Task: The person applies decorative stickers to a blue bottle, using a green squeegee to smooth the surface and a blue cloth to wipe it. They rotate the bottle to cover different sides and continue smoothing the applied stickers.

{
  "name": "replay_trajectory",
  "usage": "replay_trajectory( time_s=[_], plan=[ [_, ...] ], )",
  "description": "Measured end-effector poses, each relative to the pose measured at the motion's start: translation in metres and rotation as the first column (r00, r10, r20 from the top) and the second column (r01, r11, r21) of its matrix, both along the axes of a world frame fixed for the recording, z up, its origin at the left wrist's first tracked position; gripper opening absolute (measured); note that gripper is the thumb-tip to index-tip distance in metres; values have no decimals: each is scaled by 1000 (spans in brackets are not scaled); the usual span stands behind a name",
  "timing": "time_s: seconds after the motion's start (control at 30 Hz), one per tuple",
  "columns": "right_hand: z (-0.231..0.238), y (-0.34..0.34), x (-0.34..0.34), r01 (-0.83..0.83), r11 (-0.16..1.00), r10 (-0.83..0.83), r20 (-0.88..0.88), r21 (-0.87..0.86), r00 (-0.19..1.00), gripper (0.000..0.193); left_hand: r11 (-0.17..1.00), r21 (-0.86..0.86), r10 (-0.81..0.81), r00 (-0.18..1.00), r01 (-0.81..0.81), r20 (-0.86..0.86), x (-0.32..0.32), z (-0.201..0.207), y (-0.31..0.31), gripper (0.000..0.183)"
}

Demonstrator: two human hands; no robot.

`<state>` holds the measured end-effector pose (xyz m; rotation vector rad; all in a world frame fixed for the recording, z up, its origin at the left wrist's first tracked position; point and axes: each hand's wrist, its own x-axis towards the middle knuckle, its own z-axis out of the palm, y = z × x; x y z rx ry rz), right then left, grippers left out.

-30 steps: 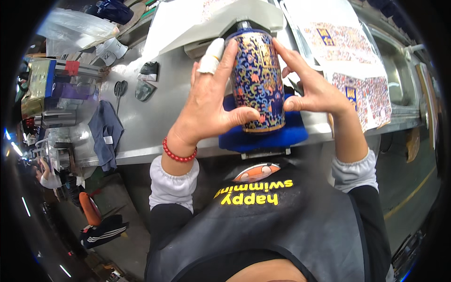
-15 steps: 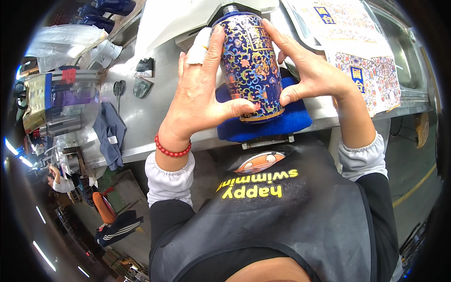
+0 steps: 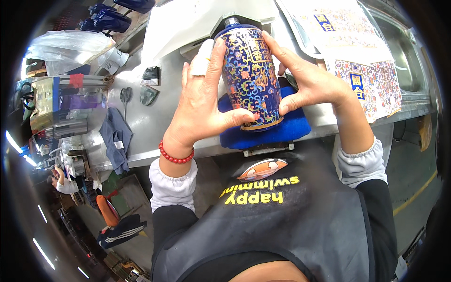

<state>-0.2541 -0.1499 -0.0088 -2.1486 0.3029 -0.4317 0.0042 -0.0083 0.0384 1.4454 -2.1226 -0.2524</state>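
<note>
Neck end of patterned btl (image 3: 249, 80) has swung slightly L vs. a sec ago. Worktop (image 3: 155, 113) extends either side of it; blue pad (image 3: 287, 129) sits under it; L hand (image 3: 202, 98) & R hand (image 3: 312, 87) flank it, fingers grasping its sides. Pressure best even, thumbs light, else btl prob. rolls.

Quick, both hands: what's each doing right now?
Left hand: holding the blue patterned bottle from its left, thumb across its front.
Right hand: holding the same bottle from its right.
</note>
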Motion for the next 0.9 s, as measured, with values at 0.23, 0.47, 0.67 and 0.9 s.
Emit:
replay_trajectory(
  time_s=[0.23, 0.47, 0.67, 0.9],
  plan=[
    [6, 0, 3, -9, 1000, 9, -2, -25, 1000, 147, 999, 29, 32, 999, -33, 17, 1, 0, 3, 136],
    [13, 23, -21, 268, 893, -291, 10, 362, 957, 110, 991, 11, 132, 990, -133, 44, -32, 13, 40, 132],
    [-16, 52, -23, 345, 682, -519, 94, 645, 850, 69, 956, -120, 262, 962, -269, -69, -63, -22, 54, 124],
    [-13, 68, -35, 417, 877, -447, 87, 238, 890, 44, 978, 15, 203, 924, -209, -323, -49, -48, 59, 114]
  ],
)
